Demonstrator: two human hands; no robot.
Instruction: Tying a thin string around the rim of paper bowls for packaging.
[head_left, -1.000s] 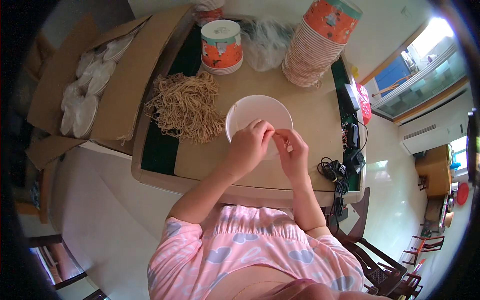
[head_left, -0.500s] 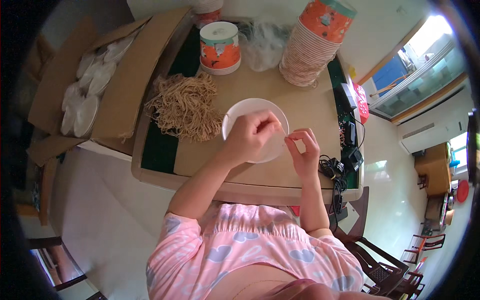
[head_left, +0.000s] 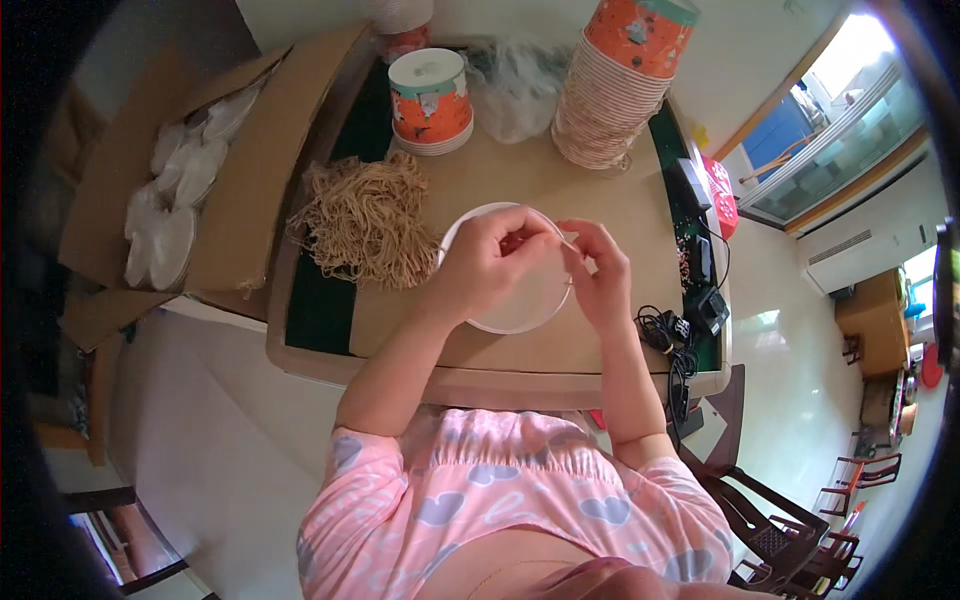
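A padded-edge surface (head_left: 450, 185), its middle laid with tan board, carries the work, with an open carton (head_left: 275, 160) of white, plastic-wrapped pieces just beyond its left side. Toward the far edge leans a tall stack (head_left: 610, 105) of tubs, orange at the top. A heap (head_left: 368, 225) of tangled beige string lies at left, near an upended orange-and-green tub (head_left: 430, 110). Front and center on the board sits a white tub (head_left: 520, 300), open end up, the person's hands meeting over it.

The left hand (head_left: 488, 262) curls inward, thumb and forefinger closed to a point; the right hand (head_left: 597, 268) pinches thumb to forefinger just beside it, the fingertips nearly or actually touching. Whatever lies between them is too fine to make out. The step in hand looks like close fingertip work, probably on a strand of string. The next move seems to call for a steady pinch from both hands and a light, even pull, without knocking the tub beneath.
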